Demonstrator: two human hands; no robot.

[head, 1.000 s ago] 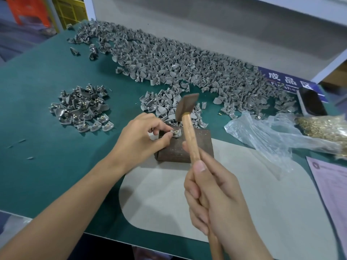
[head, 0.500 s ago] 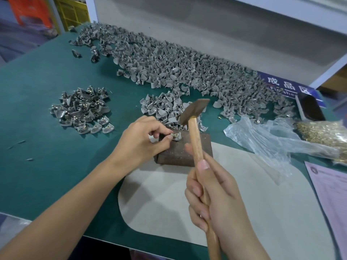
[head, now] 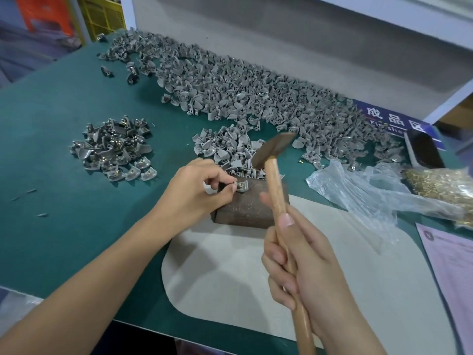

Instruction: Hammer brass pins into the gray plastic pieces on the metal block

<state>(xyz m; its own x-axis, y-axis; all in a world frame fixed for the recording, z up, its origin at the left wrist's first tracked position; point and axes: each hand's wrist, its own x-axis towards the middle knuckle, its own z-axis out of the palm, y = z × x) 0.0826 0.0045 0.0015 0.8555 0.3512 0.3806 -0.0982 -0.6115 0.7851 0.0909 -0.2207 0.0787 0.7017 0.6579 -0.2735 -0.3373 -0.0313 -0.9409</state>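
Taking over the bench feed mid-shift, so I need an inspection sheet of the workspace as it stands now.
Surface: green mat with a pale pad at the near edge.
Job's things: gray piece on the metal block; hammer raised above it; bag of brass pins at right.
Clutter: big heap of gray pieces; small pile at left; paper sheet; blue sign.
Hands: left hand pinches the piece; right hand grips the hammer handle.
Cables: nothing seen.
Surroundings: white shelf frame; yellow crate.
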